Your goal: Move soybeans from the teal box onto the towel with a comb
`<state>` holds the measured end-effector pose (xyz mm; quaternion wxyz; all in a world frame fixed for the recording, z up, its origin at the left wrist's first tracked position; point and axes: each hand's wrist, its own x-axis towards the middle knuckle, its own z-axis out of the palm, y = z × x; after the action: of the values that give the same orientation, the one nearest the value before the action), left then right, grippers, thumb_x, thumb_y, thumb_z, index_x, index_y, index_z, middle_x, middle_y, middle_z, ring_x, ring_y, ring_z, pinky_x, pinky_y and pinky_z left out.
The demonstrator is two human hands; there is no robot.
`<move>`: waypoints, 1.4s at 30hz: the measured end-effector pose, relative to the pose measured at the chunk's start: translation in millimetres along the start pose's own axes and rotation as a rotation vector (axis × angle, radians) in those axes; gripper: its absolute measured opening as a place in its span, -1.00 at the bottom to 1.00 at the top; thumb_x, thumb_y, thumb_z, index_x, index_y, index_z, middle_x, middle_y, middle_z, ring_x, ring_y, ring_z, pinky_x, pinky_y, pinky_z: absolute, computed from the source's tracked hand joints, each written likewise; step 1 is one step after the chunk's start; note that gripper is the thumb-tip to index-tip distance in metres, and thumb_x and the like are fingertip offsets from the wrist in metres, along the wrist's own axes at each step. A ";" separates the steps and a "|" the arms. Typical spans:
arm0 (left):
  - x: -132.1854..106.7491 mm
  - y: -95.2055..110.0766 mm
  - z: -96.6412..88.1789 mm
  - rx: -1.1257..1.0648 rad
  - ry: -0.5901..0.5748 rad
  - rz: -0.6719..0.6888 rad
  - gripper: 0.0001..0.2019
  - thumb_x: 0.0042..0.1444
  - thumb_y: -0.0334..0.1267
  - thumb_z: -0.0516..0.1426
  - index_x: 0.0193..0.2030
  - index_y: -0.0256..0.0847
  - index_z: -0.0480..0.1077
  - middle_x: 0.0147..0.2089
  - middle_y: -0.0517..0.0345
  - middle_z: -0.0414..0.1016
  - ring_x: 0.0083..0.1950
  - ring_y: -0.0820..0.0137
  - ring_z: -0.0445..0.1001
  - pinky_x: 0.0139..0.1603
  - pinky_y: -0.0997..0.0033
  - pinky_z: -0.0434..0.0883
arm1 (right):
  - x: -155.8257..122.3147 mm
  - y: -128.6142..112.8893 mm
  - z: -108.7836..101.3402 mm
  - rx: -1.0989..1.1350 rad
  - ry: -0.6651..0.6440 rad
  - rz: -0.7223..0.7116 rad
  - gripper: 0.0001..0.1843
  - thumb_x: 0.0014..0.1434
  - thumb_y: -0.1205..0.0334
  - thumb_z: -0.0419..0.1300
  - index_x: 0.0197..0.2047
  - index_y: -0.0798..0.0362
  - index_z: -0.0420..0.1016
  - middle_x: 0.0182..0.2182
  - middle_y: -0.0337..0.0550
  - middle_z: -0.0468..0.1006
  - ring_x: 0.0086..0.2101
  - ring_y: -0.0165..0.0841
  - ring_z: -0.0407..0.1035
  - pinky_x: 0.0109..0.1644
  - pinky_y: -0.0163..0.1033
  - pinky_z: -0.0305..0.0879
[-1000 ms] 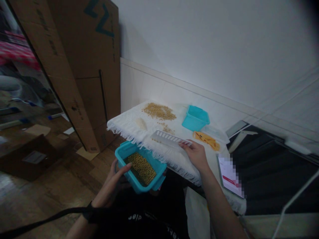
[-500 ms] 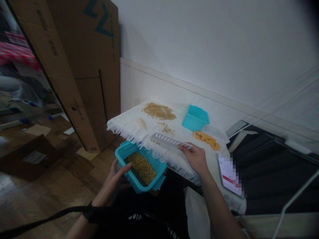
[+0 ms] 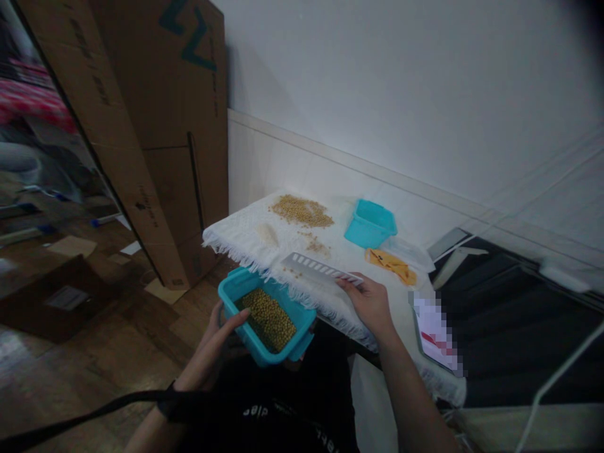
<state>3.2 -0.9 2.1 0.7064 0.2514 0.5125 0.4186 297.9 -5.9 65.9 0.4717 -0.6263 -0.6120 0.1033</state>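
My left hand [image 3: 218,343] grips the near left side of a turquoise plastic container [image 3: 230,290], its thumb over the rim. The container tilts below the table's front edge and holds many yellowish beans [image 3: 270,318], which look like soybeans. In my right hand [image 3: 370,303] is a flat whitish slotted plastic strip [image 3: 314,268], pinched at its right end. It lies along the front of the white fringed cloth [image 3: 245,229]. A few loose beans [image 3: 293,274] sit between the strip and the cloth's edge. My right fingertips are partly hidden.
A pile of beans [image 3: 302,211] and a smaller scatter [image 3: 315,244] lie on the cloth. Farther right are a second turquoise container [image 3: 370,225], an orange cloth [image 3: 392,267], a clear lid [image 3: 411,255] and a phone-like device [image 3: 436,336]. A tall cardboard box [image 3: 174,157] stands left.
My right hand and the strip have shifted slightly left and toward the front edge. The few loose beans have moved a little. My left hand and the container have stayed put.
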 end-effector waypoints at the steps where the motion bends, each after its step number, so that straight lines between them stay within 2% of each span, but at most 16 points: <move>1: -0.3 -0.2 0.1 0.001 0.000 0.004 -0.09 -0.08 0.00 0.38 0.37 0.16 0.03 0.14 -0.13 0.48 -0.22 0.11 0.65 -0.28 0.03 0.61 | -0.1 0.3 0.1 -0.003 0.002 -0.004 -0.74 0.11 0.00 0.25 -0.30 -0.01 0.66 -0.41 -0.23 0.68 -0.40 -0.29 0.53 -0.31 -0.28 0.40; 10: 0.1 -0.6 0.0 -0.004 0.011 -0.004 -0.06 -0.10 -0.08 0.40 0.38 0.15 0.02 0.11 -0.11 0.49 -0.21 0.09 0.65 -0.27 0.02 0.61 | -9.1 -4.3 1.9 0.000 -0.012 -0.049 -0.79 0.12 0.06 0.27 -0.29 -0.03 0.68 -0.38 -0.22 0.69 -0.39 -0.28 0.57 -0.30 -0.28 0.46; 15: -2.6 0.1 1.0 0.001 -0.025 0.019 -0.18 -0.04 -0.04 0.36 0.33 0.14 0.09 0.12 -0.10 0.49 -0.18 0.07 0.65 -0.26 0.04 0.60 | -20.0 -17.5 -0.4 0.002 -0.062 -0.134 -0.82 0.17 0.12 0.25 -0.26 -0.08 0.69 -0.34 -0.25 0.70 -0.37 -0.31 0.58 -0.27 -0.30 0.47; 18: -3.9 0.3 1.6 -0.005 -0.028 0.022 -0.18 -0.03 -0.01 0.36 0.34 0.15 0.08 0.13 -0.10 0.48 -0.17 0.08 0.65 -0.24 0.03 0.60 | -21.8 -23.5 -3.1 -0.010 -0.024 -0.143 -0.82 0.16 0.10 0.25 -0.27 -0.08 0.69 -0.35 -0.24 0.70 -0.36 -0.30 0.58 -0.25 -0.29 0.46; 21: -3.4 0.2 2.0 -0.007 -0.005 0.006 -0.13 -0.06 -0.01 0.37 0.35 0.15 0.06 0.13 -0.11 0.48 -0.20 0.10 0.65 -0.24 0.02 0.60 | -15.8 -22.3 -2.9 -0.031 0.088 -0.047 -0.75 0.12 0.01 0.27 -0.33 0.00 0.68 -0.45 -0.21 0.67 -0.45 -0.29 0.53 -0.37 -0.29 0.41; 23: -1.7 -0.6 1.7 -0.005 0.008 0.000 -0.11 -0.08 -0.03 0.39 0.36 0.15 0.06 0.13 -0.11 0.48 -0.21 0.10 0.65 -0.26 0.02 0.60 | -8.2 -17.7 0.4 0.004 0.117 0.034 -0.67 0.09 -0.07 0.28 -0.38 0.05 0.65 -0.51 -0.19 0.63 -0.50 -0.31 0.47 -0.45 -0.29 0.34; 28: 5.0 -4.7 -1.9 0.000 -0.003 0.005 -0.07 -0.11 -0.06 0.40 0.37 0.17 0.04 0.09 -0.10 0.51 -0.24 0.11 0.65 -0.29 0.02 0.60 | 15.5 -2.1 12.5 0.311 0.015 0.265 -0.54 -0.09 -0.20 0.37 -0.44 0.09 0.59 -0.54 -0.18 0.58 -0.53 -0.30 0.42 -0.47 -0.24 0.33; 33: 7.8 -5.2 -3.9 0.002 -0.017 -0.007 -0.02 -0.12 -0.04 0.41 0.40 0.18 -0.01 0.12 -0.11 0.48 -0.19 0.06 0.64 -0.24 -0.03 0.59 | 40.0 19.6 6.9 0.492 0.000 0.510 -0.50 -0.31 -0.13 0.48 -0.41 0.09 0.58 -0.47 -0.14 0.62 -0.49 -0.26 0.45 -0.46 -0.18 0.40; 38: 7.9 -6.0 -2.6 -0.023 -0.017 -0.003 -0.01 -0.11 -0.05 0.40 0.40 0.21 -0.03 0.16 -0.12 0.47 -0.15 0.02 0.64 -0.18 -0.07 0.58 | 65.7 50.4 -9.0 0.490 0.089 0.547 -0.54 -0.33 0.02 0.48 -0.34 0.07 0.57 -0.38 -0.12 0.66 -0.45 -0.24 0.49 -0.42 -0.16 0.44; 42: 9.4 -8.7 -1.7 -0.003 -0.005 -0.005 -0.03 -0.11 -0.04 0.40 0.40 0.22 -0.01 0.16 -0.12 0.48 -0.13 -0.01 0.63 -0.19 -0.06 0.58 | 86.0 65.2 -15.5 0.448 0.146 0.549 -0.62 -0.23 0.05 0.43 -0.35 0.09 0.53 -0.44 -0.12 0.64 -0.50 -0.26 0.48 -0.46 -0.17 0.43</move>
<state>5.7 2.4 -10.2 0.7092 0.2500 0.5105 0.4170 372.3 73.8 65.9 0.5944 -0.6543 -0.3476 0.3126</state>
